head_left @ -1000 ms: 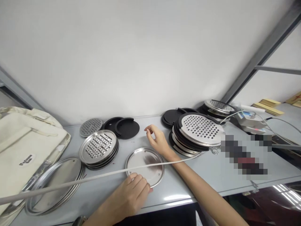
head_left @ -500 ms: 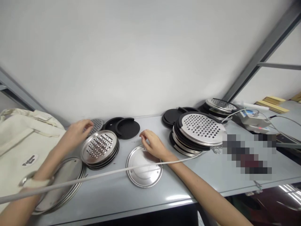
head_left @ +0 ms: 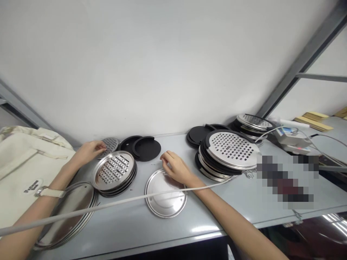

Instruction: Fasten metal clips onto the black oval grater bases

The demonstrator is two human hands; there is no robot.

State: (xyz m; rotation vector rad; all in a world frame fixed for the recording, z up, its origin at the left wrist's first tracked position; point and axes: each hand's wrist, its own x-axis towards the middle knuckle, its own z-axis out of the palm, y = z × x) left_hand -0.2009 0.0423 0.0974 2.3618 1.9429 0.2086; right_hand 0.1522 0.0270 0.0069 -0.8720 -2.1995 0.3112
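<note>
Pale wall behind a gray tabletop set with round metal pieces, two bare hands above it.
At far left, the left hand has its fingers bent at the edge of a perforated disc; whether it grips cannot be told. The right hand, loosely curled and half open with nothing visible in it, is over the far right rim of a smooth plate, between a grater stack to the left and a taller stack to the right.
</note>
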